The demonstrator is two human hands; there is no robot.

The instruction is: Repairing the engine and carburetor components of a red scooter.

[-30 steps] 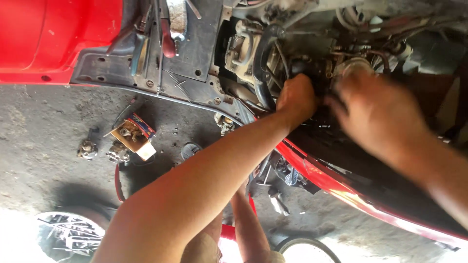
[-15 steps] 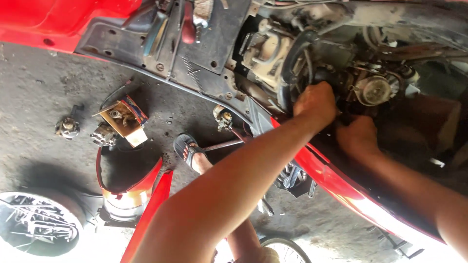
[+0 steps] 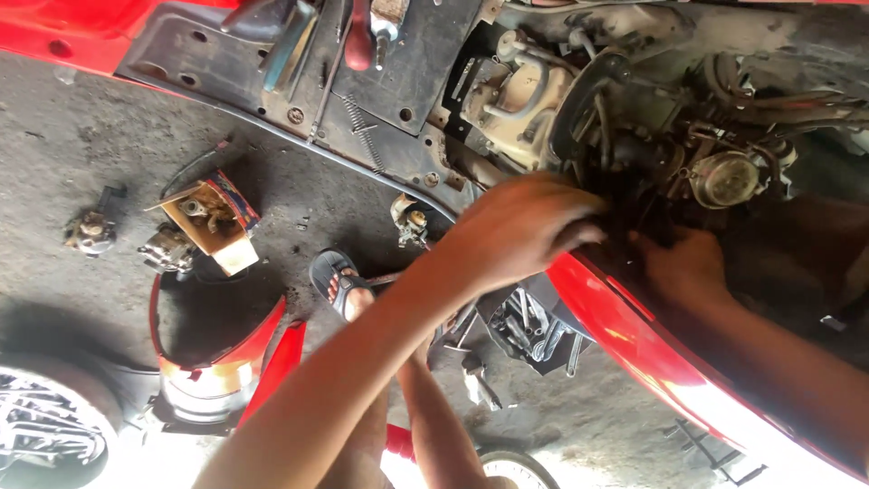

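Note:
Both my arms reach into the open engine bay of a red scooter (image 3: 634, 344). My left hand (image 3: 516, 226) is at the bay's lower edge, its fingers curled against dark hoses below the pale engine casing (image 3: 516, 91). My right hand (image 3: 683, 267) sits in shadow just right of it, under the round metal carburettor (image 3: 724, 178), fingertips pushed in among the dark parts. What either hand grips is hidden.
On the black footboard (image 3: 425, 54) lie a red-handled screwdriver (image 3: 359, 36) and a loose spring (image 3: 362, 127). On the concrete floor are a cardboard box of parts (image 3: 213, 222), a small metal part (image 3: 90, 231), a tray of wrenches (image 3: 529, 326), a red fender piece (image 3: 208, 380) and my sandalled foot (image 3: 339, 285).
The camera has swung, so the scooter sits higher and more floor shows. My left hand has come down to the bay's lower edge; my right hand has drawn in close beside it.

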